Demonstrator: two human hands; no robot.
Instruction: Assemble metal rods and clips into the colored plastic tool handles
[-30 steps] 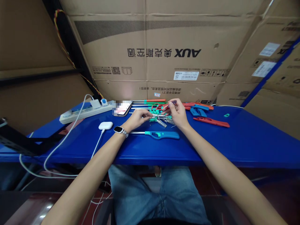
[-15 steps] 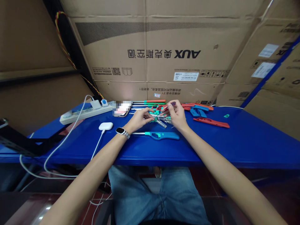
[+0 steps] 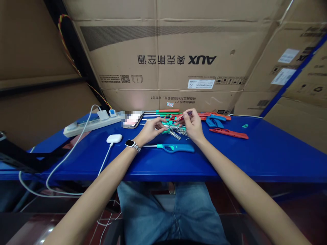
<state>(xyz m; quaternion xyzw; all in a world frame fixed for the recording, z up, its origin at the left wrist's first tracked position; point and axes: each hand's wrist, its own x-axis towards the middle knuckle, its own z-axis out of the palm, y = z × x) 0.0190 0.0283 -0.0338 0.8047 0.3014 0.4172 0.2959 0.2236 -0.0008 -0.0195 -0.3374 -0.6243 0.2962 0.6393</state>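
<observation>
My left hand (image 3: 151, 129), with a watch on its wrist, pinches a thin metal part over a heap of small lighter parts (image 3: 176, 127) on the blue table (image 3: 268, 153). My right hand (image 3: 193, 124) is closed in a pinch on a small purple-tipped piece just above the same heap. What exactly either hand holds is too small to name. A teal long-nosed lighter (image 3: 170, 147) lies on the table just in front of both hands.
Red and blue lighter shells (image 3: 224, 131) lie to the right, long lighters (image 3: 160, 112) at the back. A phone (image 3: 131, 119), a power strip (image 3: 89, 123) and a white charger case (image 3: 114, 138) with its cable sit on the left. Cardboard boxes (image 3: 176, 61) wall the rear.
My left hand has crept a little up and right towards the heap. My right hand stays in place with small finger movements.
</observation>
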